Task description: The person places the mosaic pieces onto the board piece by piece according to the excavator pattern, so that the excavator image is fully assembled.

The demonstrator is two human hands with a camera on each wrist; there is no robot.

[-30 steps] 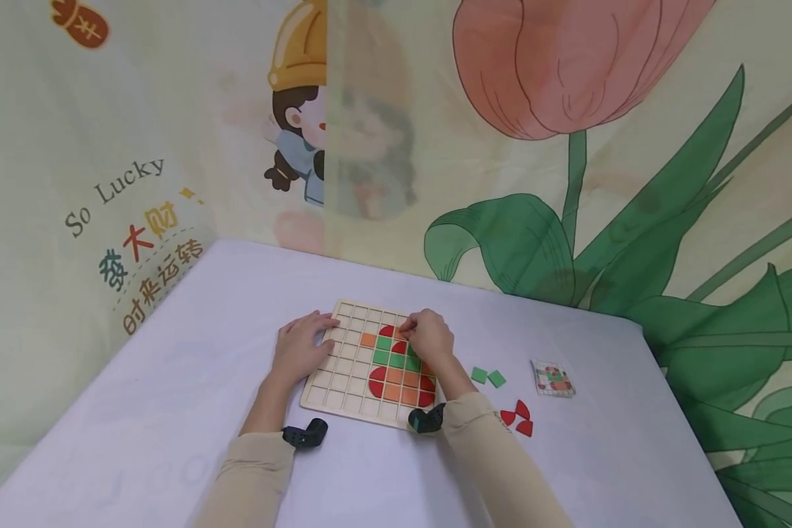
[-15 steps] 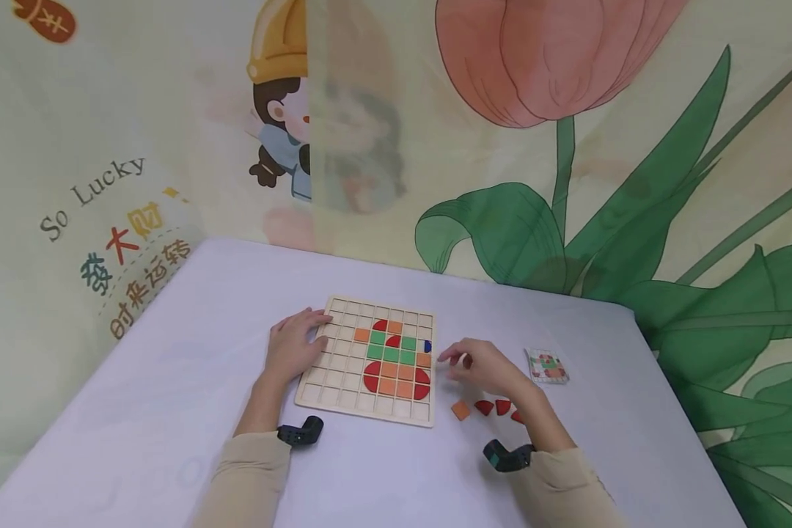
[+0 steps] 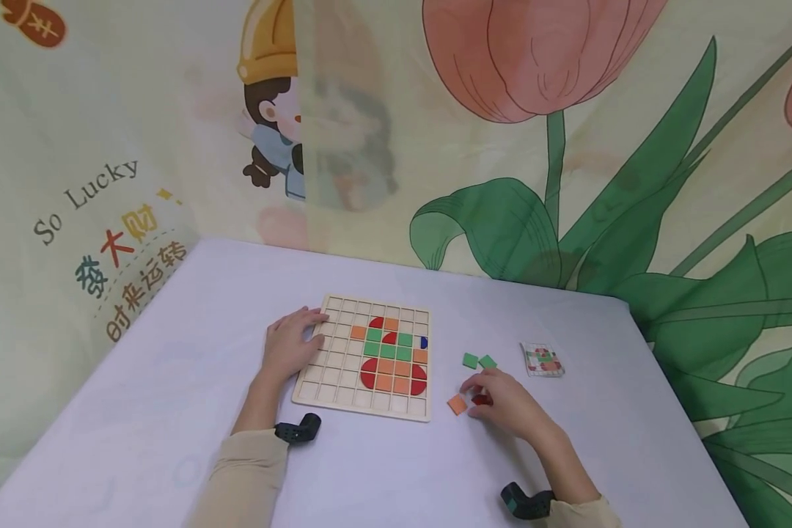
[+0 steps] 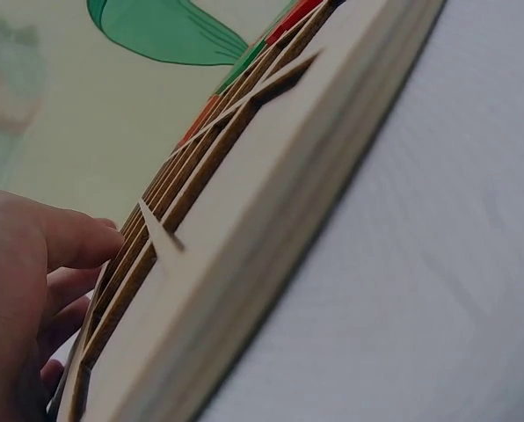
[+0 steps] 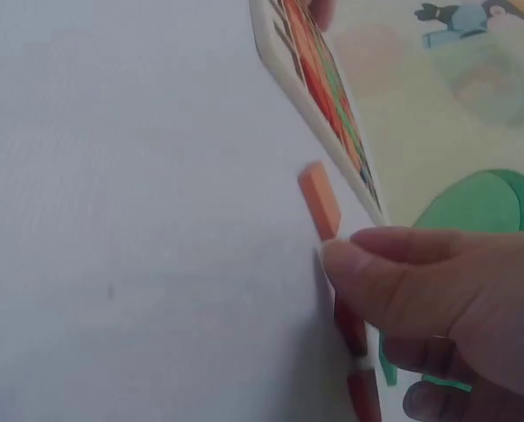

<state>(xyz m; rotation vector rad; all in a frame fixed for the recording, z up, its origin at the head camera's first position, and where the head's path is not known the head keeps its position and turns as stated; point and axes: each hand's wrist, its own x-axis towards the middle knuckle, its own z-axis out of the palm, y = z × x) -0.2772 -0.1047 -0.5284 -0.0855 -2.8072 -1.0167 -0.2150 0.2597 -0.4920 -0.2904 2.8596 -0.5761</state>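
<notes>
We judge the thin, light, rigid red piece (image 3: pixel 480 400), fingertip-pinched by our right hand (image 3: pixel 504 403), best held at its edges.

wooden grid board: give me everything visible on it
The wooden grid board is a pale, light-wood square tray divided by thin ribs into small square cells. It lies flat on the white table. Orange, green and red tiles, plus one blue piece at the right edge, fill cells in its right half; the left columns and bottom row are bare. The left wrist view shows a layered edge. The left hand rests on its left edge, fingers over the cells. The right hand is off the board, at loose pieces beside it.
</notes>
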